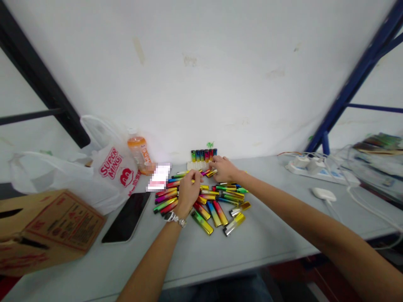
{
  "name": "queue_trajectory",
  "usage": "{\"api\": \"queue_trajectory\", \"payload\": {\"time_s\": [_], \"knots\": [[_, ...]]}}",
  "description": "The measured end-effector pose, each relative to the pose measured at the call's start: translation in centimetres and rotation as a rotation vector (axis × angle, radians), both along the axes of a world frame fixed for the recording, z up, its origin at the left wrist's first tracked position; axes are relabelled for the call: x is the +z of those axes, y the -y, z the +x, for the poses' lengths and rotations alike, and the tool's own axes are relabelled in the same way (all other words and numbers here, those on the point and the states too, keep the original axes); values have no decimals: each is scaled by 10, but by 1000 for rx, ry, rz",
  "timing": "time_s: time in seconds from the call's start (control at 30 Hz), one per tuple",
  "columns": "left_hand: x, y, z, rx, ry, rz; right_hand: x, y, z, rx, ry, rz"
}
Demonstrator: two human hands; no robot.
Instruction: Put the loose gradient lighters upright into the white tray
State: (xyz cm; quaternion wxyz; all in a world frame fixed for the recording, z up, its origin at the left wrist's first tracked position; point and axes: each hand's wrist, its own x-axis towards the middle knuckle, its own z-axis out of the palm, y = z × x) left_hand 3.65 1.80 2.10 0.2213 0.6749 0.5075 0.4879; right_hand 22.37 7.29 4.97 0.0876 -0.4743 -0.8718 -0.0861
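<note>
Many shiny multicoloured lighters (214,214) lie spread on the grey table. Behind them, a row of several upright lighters (202,155) stands in a pale holder (197,165) by the wall. My left hand (189,188), with a metal watch on its wrist, is closed over the left part of the pile; what its fingers pinch is too small to make out. My right hand (224,169) reaches to the right end of the holder with curled fingers, by a gold lighter (212,173). Whether it grips anything is hidden.
At left are a cardboard box (63,226), a white plastic bag (110,172), an orange bottle (140,153) and a dark phone (127,218). A power strip (324,172) and a white charger (324,194) with cables lie at right.
</note>
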Motion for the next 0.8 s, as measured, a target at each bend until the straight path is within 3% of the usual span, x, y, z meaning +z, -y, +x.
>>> {"api": "queue_trajectory", "payload": {"time_s": [0.2,0.53,0.63,0.73,0.8], "knots": [[2,0,-2,31,-8,-10,9,-3,-11,21,151,-122],[7,5,-2,26,-18,-5,12,-10,-19,54,206,-140],[6,3,-4,48,-16,23,13,-6,-19,58,-78,-142],[8,4,-5,62,20,45,4,6,-18,45,-678,-229],[9,4,-4,45,92,43,-6,18,-19,55,-1124,-404]]}}
